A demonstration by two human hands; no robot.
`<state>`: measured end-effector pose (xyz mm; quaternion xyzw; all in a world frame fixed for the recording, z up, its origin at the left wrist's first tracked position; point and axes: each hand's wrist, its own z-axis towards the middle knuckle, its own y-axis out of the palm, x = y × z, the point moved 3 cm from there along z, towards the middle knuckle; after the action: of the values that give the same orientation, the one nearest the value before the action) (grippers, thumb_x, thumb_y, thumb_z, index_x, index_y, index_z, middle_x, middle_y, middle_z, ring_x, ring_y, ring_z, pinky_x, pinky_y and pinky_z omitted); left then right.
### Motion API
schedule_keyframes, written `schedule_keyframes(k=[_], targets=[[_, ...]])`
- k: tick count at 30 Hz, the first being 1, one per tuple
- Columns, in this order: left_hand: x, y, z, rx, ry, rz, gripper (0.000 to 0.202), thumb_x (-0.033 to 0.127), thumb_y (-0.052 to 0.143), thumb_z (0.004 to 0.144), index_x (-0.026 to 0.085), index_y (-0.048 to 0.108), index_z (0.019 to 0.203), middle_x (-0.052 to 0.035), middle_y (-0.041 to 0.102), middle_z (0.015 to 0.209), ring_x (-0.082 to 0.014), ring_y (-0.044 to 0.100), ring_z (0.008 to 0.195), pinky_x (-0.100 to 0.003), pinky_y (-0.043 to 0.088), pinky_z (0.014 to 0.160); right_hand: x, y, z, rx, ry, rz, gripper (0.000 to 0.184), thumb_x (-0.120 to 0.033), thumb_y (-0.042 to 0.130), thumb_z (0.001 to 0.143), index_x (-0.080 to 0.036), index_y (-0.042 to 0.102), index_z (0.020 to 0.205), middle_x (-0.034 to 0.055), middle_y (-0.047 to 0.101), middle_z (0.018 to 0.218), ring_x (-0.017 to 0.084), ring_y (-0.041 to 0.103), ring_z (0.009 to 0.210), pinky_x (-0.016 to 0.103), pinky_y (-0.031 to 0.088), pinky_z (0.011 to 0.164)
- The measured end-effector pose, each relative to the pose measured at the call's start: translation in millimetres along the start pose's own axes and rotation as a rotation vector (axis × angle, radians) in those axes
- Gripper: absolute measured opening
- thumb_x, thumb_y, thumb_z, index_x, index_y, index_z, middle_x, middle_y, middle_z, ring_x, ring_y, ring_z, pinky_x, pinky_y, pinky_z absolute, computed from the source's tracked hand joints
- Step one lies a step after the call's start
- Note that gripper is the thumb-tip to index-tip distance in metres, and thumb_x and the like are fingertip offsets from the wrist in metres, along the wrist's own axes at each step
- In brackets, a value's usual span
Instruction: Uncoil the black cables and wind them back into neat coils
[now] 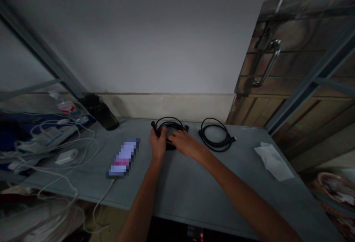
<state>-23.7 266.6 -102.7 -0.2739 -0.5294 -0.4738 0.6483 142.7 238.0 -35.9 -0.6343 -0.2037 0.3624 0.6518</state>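
Observation:
A coiled black cable (171,119) lies on the grey tabletop (177,183) near the wall, with thick dark connector ends showing at its left and right. My left hand (158,142) is closed around the left side of this coil. From the right, my right hand (181,141) reaches in with bent fingers closed at the coil's front right part; the fingertips are partly hidden. To the right of my hands rests a second coiled black cable (215,147), apart from both hands, its plug pointing right.
A phone (123,159) with a lit screen lies left, a white cable at its lower end. Beyond are a dark bottle (101,112), a clear plastic bottle (70,109), a white charger (66,156) and tangled white cords. Crumpled white paper (273,160) lies right. Metal frame posts flank the table.

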Motion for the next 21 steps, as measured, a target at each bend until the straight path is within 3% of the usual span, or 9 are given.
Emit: schedule_keyframes(k=[4,7,11,13,16,21], targets=[[3.3,-8.5,2.1,0.106,0.117,0.265,0.034,0.038,0.083,0.085,0.024,0.07,0.113,-0.0105,0.075,0.116,-0.0353,0.069,0.125,-0.049,0.055,0.111,4.3,-17.4,-5.9,-0.06,0.051,-0.002,0.019,-0.019,0.068,0.112,-0.017,0.074,0.13,0.0142,0.069,0.139,0.026,0.07,0.125,0.035,0.056,0.108],[1.2,-10.9,4.2,0.162,0.149,0.441,0.051,0.031,0.082,0.082,0.021,0.066,0.13,-0.0165,0.07,0.132,-0.0415,0.059,0.14,-0.063,0.039,0.127,15.5,-43.0,-19.1,-0.058,0.155,-0.018,0.032,-0.032,0.072,0.112,-0.017,0.068,0.14,0.0153,0.069,0.141,0.028,0.069,0.129,0.035,0.055,0.109],[-0.4,-10.0,1.2,0.214,0.177,0.605,0.07,0.026,0.081,0.081,0.011,0.057,0.145,-0.0297,0.057,0.151,-0.0519,0.045,0.152,-0.078,0.024,0.129,50.0,-75.4,-44.4,-0.081,0.377,-0.074,0.042,-0.04,0.069,0.113,-0.014,0.064,0.147,0.0223,0.069,0.145,0.034,0.068,0.136,0.04,0.054,0.111],[4.6,-8.2,-2.7,0.217,0.22,0.647,0.071,0.026,0.078,0.084,0.01,0.054,0.149,-0.0324,0.049,0.158,-0.0528,0.039,0.156,-0.078,0.023,0.129,70.4,-82.9,-55.6,-0.147,0.483,-0.09,0.044,-0.044,0.076,0.108,-0.013,0.071,0.139,0.0252,0.072,0.141,0.037,0.071,0.134,0.04,0.056,0.108],[19.4,-3.0,-9.7,0.186,0.323,0.667,0.064,0.029,0.074,0.092,0.015,0.054,0.151,-0.029,0.045,0.163,-0.0485,0.035,0.159,-0.074,0.021,0.132,92.6,-83.1,-65.3,-0.27,0.594,-0.077,0.053,-0.05,0.091,0.095,-0.013,0.078,0.131,0.025,0.077,0.135,0.04,0.075,0.129,0.04,0.06,0.099],[40.6,14.8,-24.1,0.036,0.496,0.612,0.041,0.038,0.069,0.102,0.025,0.064,0.141,-0.0194,0.06,0.15,-0.0398,0.05,0.149,-0.063,0.03,0.132,97.6,-70.2,-61.3,-0.449,0.647,0.004,0.041,-0.043,0.101,0.084,-0.016,0.086,0.111,0.0156,0.085,0.106,0.035,0.083,0.104,0.038,0.063,0.087]])
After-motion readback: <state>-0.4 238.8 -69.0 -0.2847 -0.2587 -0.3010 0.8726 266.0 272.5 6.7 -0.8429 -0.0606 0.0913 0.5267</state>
